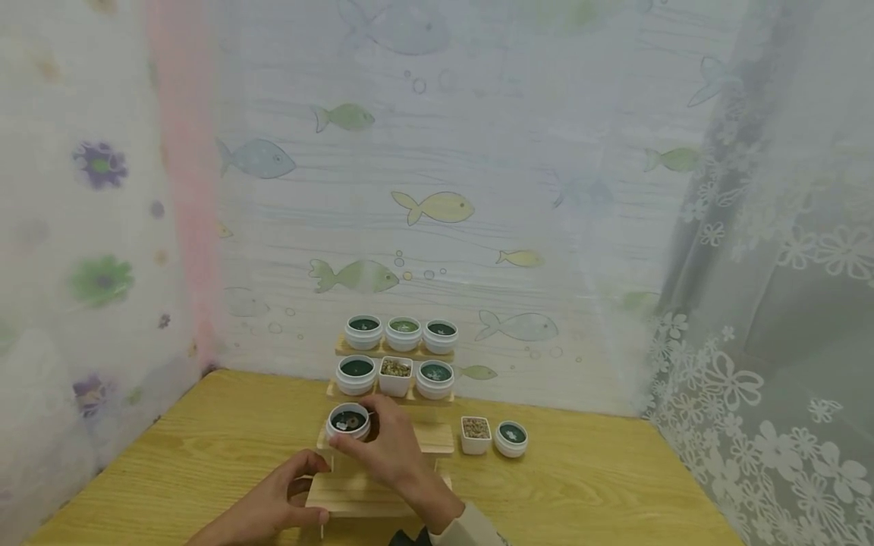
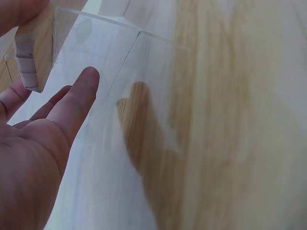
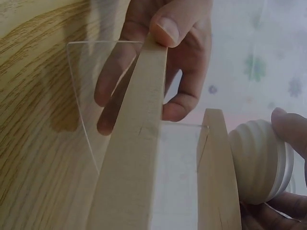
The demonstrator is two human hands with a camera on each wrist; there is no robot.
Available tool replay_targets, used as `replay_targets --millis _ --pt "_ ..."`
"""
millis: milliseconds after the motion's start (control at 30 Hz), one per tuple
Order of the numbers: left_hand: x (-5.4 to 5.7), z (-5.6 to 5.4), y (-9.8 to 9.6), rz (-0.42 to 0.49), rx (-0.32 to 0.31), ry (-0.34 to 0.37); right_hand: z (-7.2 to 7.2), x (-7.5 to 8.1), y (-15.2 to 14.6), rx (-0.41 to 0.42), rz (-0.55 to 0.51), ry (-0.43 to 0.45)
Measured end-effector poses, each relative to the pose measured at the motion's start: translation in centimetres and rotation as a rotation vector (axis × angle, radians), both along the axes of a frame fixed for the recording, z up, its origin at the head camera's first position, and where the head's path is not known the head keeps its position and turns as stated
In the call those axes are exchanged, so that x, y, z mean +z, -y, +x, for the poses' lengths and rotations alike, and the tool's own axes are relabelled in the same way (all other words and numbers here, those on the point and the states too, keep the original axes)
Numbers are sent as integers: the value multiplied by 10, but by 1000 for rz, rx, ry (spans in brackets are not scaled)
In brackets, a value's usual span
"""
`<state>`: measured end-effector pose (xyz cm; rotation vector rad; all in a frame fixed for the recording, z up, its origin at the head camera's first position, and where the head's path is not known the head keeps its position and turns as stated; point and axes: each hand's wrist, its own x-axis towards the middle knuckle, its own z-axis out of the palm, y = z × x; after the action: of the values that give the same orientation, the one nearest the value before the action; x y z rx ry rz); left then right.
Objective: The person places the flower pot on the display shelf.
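In the head view, my right hand (image 1: 396,455) pinches a small round white bowl (image 1: 339,434) with a dark green inside and something small and brown in it. This bowl is at the left end of the third level of a stepped wooden display stand (image 1: 375,497); in the right wrist view its ribbed side (image 3: 256,160) is right at the board. My left hand (image 1: 276,497) holds the left end of the lowest step. Its thumb (image 3: 168,31) lies on the board's edge in the right wrist view, with the other fingers behind the clear side panel.
Round green-lined bowls (image 1: 363,334) and a square dish (image 1: 394,377) of small bits fill the two upper levels. To the stand's right, a square dish (image 1: 476,434) of beige pieces and another round bowl (image 1: 511,440) stand on the wooden table (image 1: 580,485). Fish-patterned curtain (image 1: 437,250) hangs behind.
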<state>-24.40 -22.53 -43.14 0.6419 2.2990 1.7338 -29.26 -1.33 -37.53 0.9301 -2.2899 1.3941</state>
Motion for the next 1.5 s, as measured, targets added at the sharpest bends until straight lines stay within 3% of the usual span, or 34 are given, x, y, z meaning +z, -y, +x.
replay_targets --millis 133,333,500,733,1000,1267,1500 --pt "0 -1 0 -27 10 -32 -1 -1 -1 4 -1 -3" --pt "3 0 -1 -28 25 -18 -1 0 -8 55 -38 16" --pt "4 -1 -2 -26 41 4 -2 3 -29 36 -61 -17" --pt "4 -2 -1 -47 37 -31 -5 5 -64 25 -92 -57" --pt "2 0 0 -44 47 -2 -9 6 -102 -55 -92 -169" --pt "3 0 -1 -36 40 18 -9 13 -134 -143 -81 -161" --pt "3 -2 -1 -19 30 54 -18 8 -163 -214 -73 -176"
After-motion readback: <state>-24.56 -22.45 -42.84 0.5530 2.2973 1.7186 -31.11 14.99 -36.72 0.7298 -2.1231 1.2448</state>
